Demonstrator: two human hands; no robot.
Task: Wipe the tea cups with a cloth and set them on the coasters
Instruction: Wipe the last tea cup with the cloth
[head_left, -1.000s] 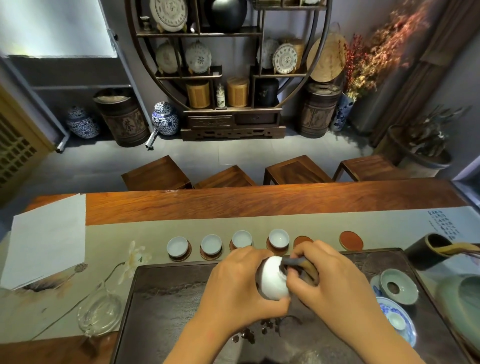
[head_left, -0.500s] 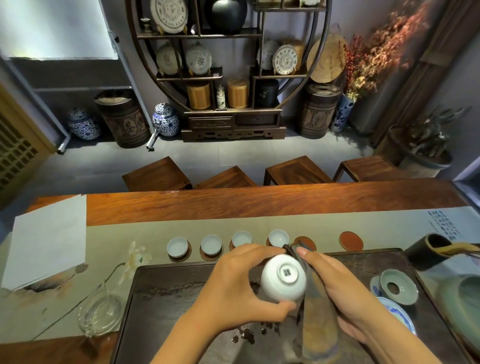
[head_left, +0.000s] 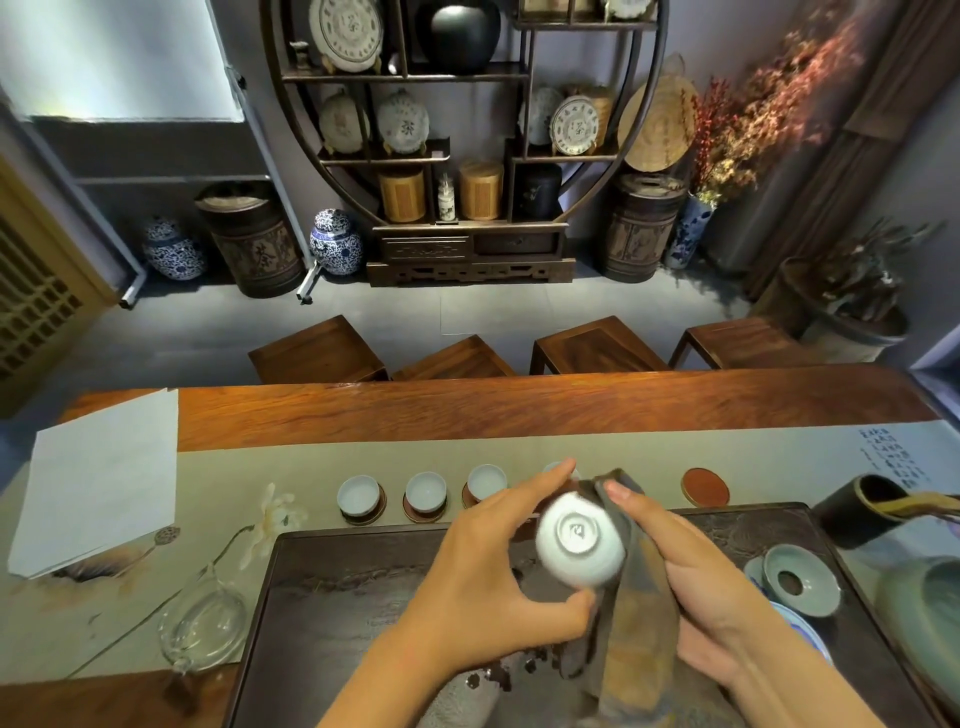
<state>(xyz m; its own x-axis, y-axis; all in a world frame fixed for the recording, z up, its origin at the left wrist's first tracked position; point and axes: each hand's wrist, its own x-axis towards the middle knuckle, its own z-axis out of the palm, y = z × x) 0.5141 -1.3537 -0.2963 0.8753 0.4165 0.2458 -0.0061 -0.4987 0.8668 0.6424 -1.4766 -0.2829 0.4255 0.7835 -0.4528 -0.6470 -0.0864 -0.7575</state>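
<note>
Overhead, left hand (head_left: 483, 571) grips upturned cup (head_left: 579, 540) against right hand's (head_left: 691, 571) cloth (head_left: 634, 613).

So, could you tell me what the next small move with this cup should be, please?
Probably turn the cup upright: the left hand holds it foot-up against the cloth in the right hand, and the bare red coaster awaits it.

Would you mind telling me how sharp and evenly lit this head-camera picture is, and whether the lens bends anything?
Head view: the wide lens bows the table edge and leans the round shelf; light is dim and warm, brightest at the upper-left panel; the held cup and cloth are slightly smeared, the lower edge softest.
</note>
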